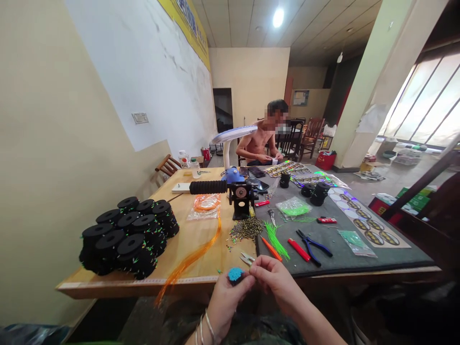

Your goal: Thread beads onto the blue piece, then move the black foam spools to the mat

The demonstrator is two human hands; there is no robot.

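My left hand [230, 297] is closed around a small dark round piece topped with a cluster of bright blue bits [235, 274]. Close against its thumb, my right hand [271, 275] has thumb and forefinger pinched together; what they hold, if anything, is too small to tell. Small metal-jawed pliers [247, 258] show just beyond my fingertips, their handle end hidden by my right hand. Farther out lie a heap of tiny dark and brassy pieces [246, 230], bright green thin strands [276, 239] and an orange pointed tool [272, 248].
Stacked black foam spools [129, 235] stand at the left. Orange strands [194, 261] trail over the table's front edge. A winding device [240, 199] and a lamp [233, 173] stand mid-table. Blue-handled pliers [312, 247] and a red tool [299, 249] lie right. A person [262, 139] sits opposite.
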